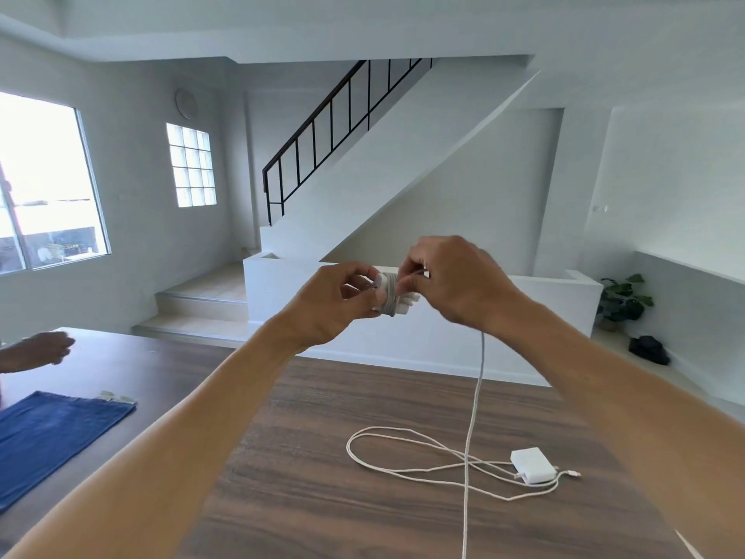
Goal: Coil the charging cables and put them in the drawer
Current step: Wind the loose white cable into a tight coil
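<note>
Raised above the wooden table [306,457], my left hand [334,304] holds a white charger block wrapped in grey-white cable [390,296]. My right hand [455,280] pinches the cable at the top of the wrap. The free length of that white cable [475,401] hangs from under my right hand down past the table's near edge. A second white cable [407,431] lies in loose loops on the table at the right, plugged into a white power adapter [533,464]. No drawer is in view.
A blue cloth [52,433] lies on the table's left side, with another person's hand [44,349] beyond it. Past the table are a low white wall, steps and a staircase. A potted plant [623,300] and a dark bag [649,349] sit at the right.
</note>
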Demonstrator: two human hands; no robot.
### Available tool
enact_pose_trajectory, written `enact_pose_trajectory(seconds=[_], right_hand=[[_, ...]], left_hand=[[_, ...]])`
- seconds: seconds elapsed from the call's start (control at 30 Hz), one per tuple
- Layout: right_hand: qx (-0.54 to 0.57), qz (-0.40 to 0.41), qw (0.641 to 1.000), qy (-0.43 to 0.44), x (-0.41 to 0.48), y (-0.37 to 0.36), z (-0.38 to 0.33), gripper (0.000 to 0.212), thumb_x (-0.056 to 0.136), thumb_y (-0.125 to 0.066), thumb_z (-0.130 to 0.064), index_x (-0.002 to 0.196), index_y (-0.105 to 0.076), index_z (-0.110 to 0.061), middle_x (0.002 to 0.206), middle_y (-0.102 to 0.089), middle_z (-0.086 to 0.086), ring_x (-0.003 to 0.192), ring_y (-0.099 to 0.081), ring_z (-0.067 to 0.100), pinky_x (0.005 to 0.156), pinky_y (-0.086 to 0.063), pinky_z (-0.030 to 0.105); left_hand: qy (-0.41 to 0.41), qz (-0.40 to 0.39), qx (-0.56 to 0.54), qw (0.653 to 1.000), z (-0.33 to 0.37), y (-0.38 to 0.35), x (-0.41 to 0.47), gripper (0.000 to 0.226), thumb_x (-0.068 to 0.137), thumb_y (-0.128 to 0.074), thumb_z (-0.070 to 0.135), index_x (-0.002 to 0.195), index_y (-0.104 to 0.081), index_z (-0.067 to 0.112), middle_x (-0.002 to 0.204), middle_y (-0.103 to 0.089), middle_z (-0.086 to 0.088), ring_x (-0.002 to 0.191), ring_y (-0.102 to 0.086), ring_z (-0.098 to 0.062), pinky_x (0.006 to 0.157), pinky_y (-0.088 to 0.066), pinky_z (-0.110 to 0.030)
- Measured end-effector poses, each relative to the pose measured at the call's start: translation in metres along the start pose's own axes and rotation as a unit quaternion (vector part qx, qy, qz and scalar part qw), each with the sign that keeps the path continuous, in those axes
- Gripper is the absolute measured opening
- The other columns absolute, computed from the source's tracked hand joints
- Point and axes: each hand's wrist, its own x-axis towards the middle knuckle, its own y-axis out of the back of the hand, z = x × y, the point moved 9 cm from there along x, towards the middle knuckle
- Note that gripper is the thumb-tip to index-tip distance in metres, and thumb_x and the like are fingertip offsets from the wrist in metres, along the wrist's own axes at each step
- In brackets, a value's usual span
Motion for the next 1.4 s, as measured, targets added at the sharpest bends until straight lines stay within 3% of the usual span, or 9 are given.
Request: enact_pose_trajectory(seconds=[0.1, 0.23, 0.57, 0.7, 0.93, 1.03, 1.23, 1.33, 1.4], right_hand=[[0.061, 0.011, 0.998, 0.010, 0.008, 0.011, 0.002, 0.010, 0.086, -0.067, -0.018, 0.078, -0.071, -0.024, 0.071, -0.061, -0.020, 0.068, -0.055, 0.001, 0.066, -0.039, 0.021], [0.188, 0.013, 0.982, -0.002, 0.016, 0.013, 0.012, 0.009, 0.085, -0.071, -0.017, 0.078, -0.073, -0.020, 0.063, -0.064, -0.018, 0.054, -0.054, -0.010, 0.054, -0.036, 0.005], [0.471, 0.021, 0.876, -0.102, 0.007, -0.036, 0.039, 0.014, 0.090, -0.064, -0.010, 0.076, -0.064, -0.008, 0.051, -0.048, -0.009, 0.044, -0.036, 0.009, 0.043, -0.029, 0.018], [0.414, 0.055, 0.899, -0.132, -0.009, -0.050, 0.035, 0.011, 0.089, -0.067, -0.021, 0.081, -0.073, -0.018, 0.048, -0.053, -0.015, 0.040, -0.040, 0.006, 0.045, -0.033, 0.015], [0.211, 0.023, 0.973, -0.094, -0.009, -0.045, 0.026, 0.018, 0.090, -0.062, -0.027, 0.084, -0.075, -0.017, 0.070, -0.067, -0.012, 0.054, -0.054, -0.002, 0.051, -0.037, 0.007], [0.167, -0.017, 0.983, -0.076, -0.007, -0.039, 0.020, 0.019, 0.090, -0.061, -0.026, 0.082, -0.074, -0.014, 0.074, -0.070, 0.000, 0.056, -0.055, 0.008, 0.056, -0.045, 0.023], [-0.010, -0.024, 1.000, -0.015, 0.003, -0.009, 0.012, 0.011, 0.089, -0.063, -0.026, 0.084, -0.071, -0.024, 0.087, -0.065, -0.009, 0.079, -0.057, 0.015, 0.071, -0.042, 0.028], [0.058, -0.011, 0.998, -0.009, 0.008, 0.003, 0.019, 0.012, 0.086, -0.066, -0.018, 0.078, -0.072, -0.024, 0.078, -0.066, -0.013, 0.070, -0.058, 0.004, 0.066, -0.044, 0.024], [0.121, -0.007, 0.993, -0.017, 0.010, 0.006, 0.026, 0.011, 0.086, -0.069, -0.015, 0.077, -0.073, -0.021, 0.070, -0.065, -0.015, 0.058, -0.055, -0.003, 0.057, -0.037, 0.009]], left_hand=[[0.004, -0.028, -0.054, 0.998, 0.004, -0.003, -0.004, 0.026, 0.091, -0.063, 0.004, 0.115, -0.060, -0.008, 0.100, -0.059, -0.028, 0.093, -0.065, -0.031, 0.077, -0.059, -0.025], [0.014, -0.058, -0.175, 0.983, 0.007, -0.003, -0.008, 0.044, 0.086, -0.062, 0.012, 0.123, -0.056, -0.011, 0.124, -0.054, -0.039, 0.107, -0.064, -0.040, 0.089, -0.058, -0.038], [0.001, -0.055, -0.382, 0.922, 0.016, -0.001, -0.001, 0.046, 0.092, -0.055, 0.015, 0.129, -0.051, -0.013, 0.126, -0.061, -0.023, 0.108, -0.066, -0.031, 0.092, -0.056, -0.036], [0.000, -0.011, -0.391, 0.920, 0.010, 0.001, 0.005, 0.038, 0.098, -0.050, 0.013, 0.126, -0.055, -0.012, 0.124, -0.065, -0.022, 0.115, -0.064, -0.031, 0.097, -0.054, -0.037], [0.074, 0.102, -0.259, 0.958, -0.025, 0.013, 0.013, 0.027, 0.095, -0.061, 0.011, 0.115, -0.059, -0.007, 0.113, -0.067, -0.027, 0.091, -0.071, -0.027, 0.092, -0.057, -0.037], [0.063, 0.131, -0.143, 0.979, -0.025, 0.018, 0.013, 0.006, 0.092, -0.066, 0.009, 0.097, -0.063, 0.006, 0.089, -0.065, -0.015, 0.079, -0.070, -0.021, 0.091, -0.057, -0.041], [0.026, 0.051, -0.063, 0.996, -0.015, -0.004, 0.012, 0.010, 0.090, -0.063, 0.000, 0.093, -0.063, 0.009, 0.086, -0.058, -0.010, 0.077, -0.064, -0.017, 0.086, -0.060, -0.038], [0.011, 0.000, -0.098, 0.995, -0.008, -0.011, 0.011, 0.009, 0.091, -0.061, -0.001, 0.100, -0.063, 0.003, 0.092, -0.060, -0.017, 0.084, -0.066, -0.022, 0.084, -0.060, -0.035], [0.009, -0.028, -0.134, 0.990, -0.004, -0.013, 0.008, 0.014, 0.092, -0.060, 0.000, 0.106, -0.063, -0.002, 0.100, -0.060, -0.023, 0.091, -0.067, -0.031, 0.084, -0.059, -0.035]])
